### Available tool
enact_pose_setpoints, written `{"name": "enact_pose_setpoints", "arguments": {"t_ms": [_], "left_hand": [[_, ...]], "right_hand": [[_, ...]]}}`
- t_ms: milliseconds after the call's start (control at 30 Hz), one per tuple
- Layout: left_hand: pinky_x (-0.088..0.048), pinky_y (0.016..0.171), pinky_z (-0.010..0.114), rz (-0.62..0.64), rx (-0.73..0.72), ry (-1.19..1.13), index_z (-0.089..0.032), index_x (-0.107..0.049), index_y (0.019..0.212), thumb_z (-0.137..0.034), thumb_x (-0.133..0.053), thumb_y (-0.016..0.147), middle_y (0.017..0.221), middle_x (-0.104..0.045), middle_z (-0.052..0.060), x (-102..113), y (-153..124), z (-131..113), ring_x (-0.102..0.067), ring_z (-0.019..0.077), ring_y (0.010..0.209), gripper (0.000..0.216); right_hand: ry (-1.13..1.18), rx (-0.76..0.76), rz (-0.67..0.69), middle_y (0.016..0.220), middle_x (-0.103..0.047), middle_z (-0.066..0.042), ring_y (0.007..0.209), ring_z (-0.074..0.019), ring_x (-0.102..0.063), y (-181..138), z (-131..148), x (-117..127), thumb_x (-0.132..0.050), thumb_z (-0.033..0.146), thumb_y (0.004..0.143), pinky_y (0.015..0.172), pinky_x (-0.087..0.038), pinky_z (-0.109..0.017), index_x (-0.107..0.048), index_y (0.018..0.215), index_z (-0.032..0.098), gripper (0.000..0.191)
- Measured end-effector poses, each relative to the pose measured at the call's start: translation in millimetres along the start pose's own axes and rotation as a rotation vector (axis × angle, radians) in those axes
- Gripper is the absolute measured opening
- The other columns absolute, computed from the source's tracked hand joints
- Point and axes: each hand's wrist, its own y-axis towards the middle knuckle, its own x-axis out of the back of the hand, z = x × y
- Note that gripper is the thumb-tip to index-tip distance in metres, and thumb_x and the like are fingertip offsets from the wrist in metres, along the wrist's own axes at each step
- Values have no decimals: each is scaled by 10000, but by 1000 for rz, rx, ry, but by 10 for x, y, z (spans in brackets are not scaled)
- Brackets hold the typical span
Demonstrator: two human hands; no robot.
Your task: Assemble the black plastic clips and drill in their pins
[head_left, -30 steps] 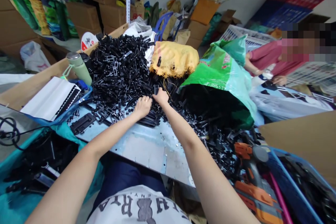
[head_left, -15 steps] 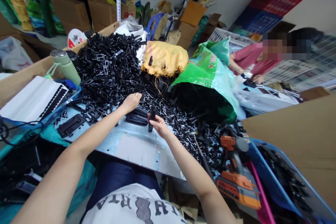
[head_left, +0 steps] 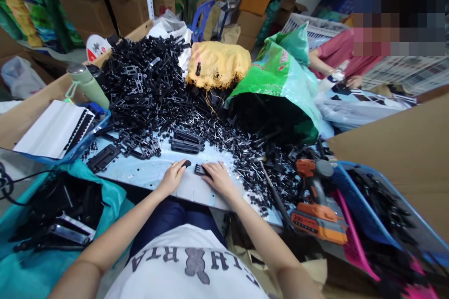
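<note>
My left hand (head_left: 172, 176) is near the table's front edge, its fingers closed on a small black part (head_left: 187, 163) that pokes out past the fingertips. Just to the right, my right hand (head_left: 220, 178) grips a black plastic piece (head_left: 201, 169) with a slotted end, low over the tabletop. The two pieces are close together but apart. Behind them lie several long black plastic parts (head_left: 185, 142) side by side. A heap of small black parts and pins (head_left: 228, 138) spreads beyond and to the right.
An orange cordless drill (head_left: 319, 224) and a hammer-like tool (head_left: 275, 194) lie right. A green sack (head_left: 270, 79) opens toward me beside a yellow sack (head_left: 220, 63). A bottle (head_left: 87, 86) stands left. A co-worker (head_left: 351, 56) sits far right.
Both hands have come back toward the table's front edge. The left hand has left the heap with a small part in it; the right has lowered its piece from upright to nearly flat.
</note>
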Motion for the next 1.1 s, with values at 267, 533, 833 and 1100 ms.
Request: {"name": "enact_pose_setpoints", "arguments": {"t_ms": [267, 533, 833, 1100], "left_hand": [[-496, 706, 277, -143, -20, -159, -190, -531, 1239, -353, -436, 892, 948, -601, 66, -33, -40, -327, -586, 127, 718, 395], [-478, 795, 304, -429, -131, -61, -154, -552, 1211, -301, -384, 922, 939, -606, 101, -95, -66, -642, -579, 162, 864, 366], [-496, 807, 326, -442, -80, -123, -170, -493, 1246, -338, -318, 935, 1045, -617, 112, -216, 18, -532, -606, 174, 909, 395], [-341, 1008, 476, -174, -32, 395, -164, -366, 1336, -153, -496, 793, 1317, -442, 159, -276, -216, -137, -400, 289, 1241, 559]], "right_hand": [[827, -330, 74, 847, -607, -27, 530, -85, -527, 347, 534, -189, -394, 493, 881, 478, -490, -232, -356, 1384, 242, 563], [661, -126, 11, 1221, -530, -61, 576, -48, -525, 288, 614, -40, -483, 419, 853, 518, -522, -216, -385, 1365, 301, 534], [435, -45, -19, 1180, -557, -65, 646, -90, -565, 294, 623, -236, -393, 421, 908, 639, -529, -265, -296, 1409, 292, 526], [-619, -264, -188, 1202, -540, -158, 1098, -252, -477, 1370, -585, 680, -310, 194, 922, 839, -436, -367, -508, 1253, 147, 388]]}}
